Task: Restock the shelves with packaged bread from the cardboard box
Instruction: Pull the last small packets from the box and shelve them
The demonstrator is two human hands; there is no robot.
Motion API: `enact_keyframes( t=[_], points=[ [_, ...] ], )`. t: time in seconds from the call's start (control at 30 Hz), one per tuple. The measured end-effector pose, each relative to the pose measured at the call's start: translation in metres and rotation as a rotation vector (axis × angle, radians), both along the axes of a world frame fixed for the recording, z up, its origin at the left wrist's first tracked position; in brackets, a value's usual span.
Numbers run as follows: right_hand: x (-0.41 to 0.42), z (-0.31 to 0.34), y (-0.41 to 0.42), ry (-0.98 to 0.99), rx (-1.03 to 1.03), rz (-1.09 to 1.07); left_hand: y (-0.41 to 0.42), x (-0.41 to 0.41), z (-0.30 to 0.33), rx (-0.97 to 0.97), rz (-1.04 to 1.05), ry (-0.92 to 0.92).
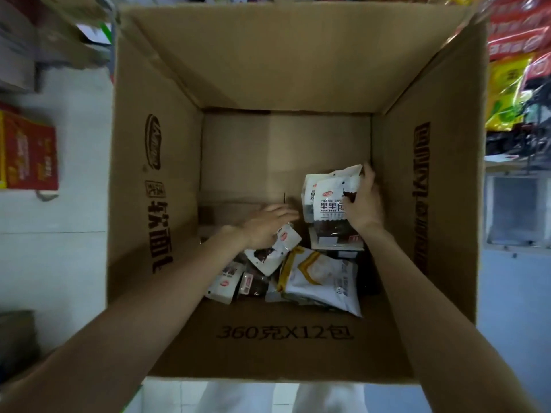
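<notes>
A large open cardboard box (167,180) fills the view, and both my arms reach down into it. At its bottom lie several white-and-brown bread packs. My right hand (362,201) grips a small stack of white bread packs (328,189) held upright near the right wall. Lower left of it, my left hand (265,225) pinches one white pack (272,253) by its top corner. A bigger white pack with a yellow band (322,278) lies flat in front. More small packs (235,281) rest at the lower left.
Red and yellow snack bags (518,55) hang on shelving at the right. A red carton (28,152) sits on the pale tiled floor at the left. More cardboard (59,40) lies at the upper left.
</notes>
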State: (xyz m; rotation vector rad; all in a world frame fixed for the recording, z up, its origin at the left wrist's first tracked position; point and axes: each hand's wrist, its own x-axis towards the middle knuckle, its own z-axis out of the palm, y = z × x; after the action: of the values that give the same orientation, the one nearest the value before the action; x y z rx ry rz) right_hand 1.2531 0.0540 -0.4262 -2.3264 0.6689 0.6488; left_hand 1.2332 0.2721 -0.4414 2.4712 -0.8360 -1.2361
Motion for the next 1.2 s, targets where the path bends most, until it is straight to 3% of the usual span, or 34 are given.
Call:
enact_keyframes(
  t=[0.07,0.17,0.3,0.47,0.63,0.77,1.07,1.2],
  points=[
    [0.001,-0.006,-0.002,0.02,-0.085,0.004,-0.011,-0.004,-0.012,0.066,-0.13,0.074],
    [0.004,-0.014,-0.006,0.038,-0.096,0.016,-0.014,-0.006,-0.017,0.146,-0.187,-0.068],
    [0.0,-0.012,-0.004,0.014,-0.05,-0.013,0.01,0.002,-0.007,0.168,-0.002,-0.227],
    [-0.011,0.017,0.002,-0.097,-0.076,-0.046,0.046,0.015,0.023,0.171,0.241,-0.251],
    [-0.029,0.083,-0.001,-0.417,-0.11,0.044,0.05,0.015,0.078,-0.07,0.707,-0.379],
    [-0.036,0.153,-0.014,-0.636,-0.122,0.058,0.045,0.02,0.14,-0.282,0.975,-0.334],
    [-0.012,0.283,-0.067,-0.759,0.045,-0.049,-0.001,0.042,0.287,-0.622,1.167,-0.463],
    [0.005,0.329,-0.092,-0.798,0.06,0.045,-0.025,0.053,0.326,-0.655,1.22,-0.475]
  ],
)
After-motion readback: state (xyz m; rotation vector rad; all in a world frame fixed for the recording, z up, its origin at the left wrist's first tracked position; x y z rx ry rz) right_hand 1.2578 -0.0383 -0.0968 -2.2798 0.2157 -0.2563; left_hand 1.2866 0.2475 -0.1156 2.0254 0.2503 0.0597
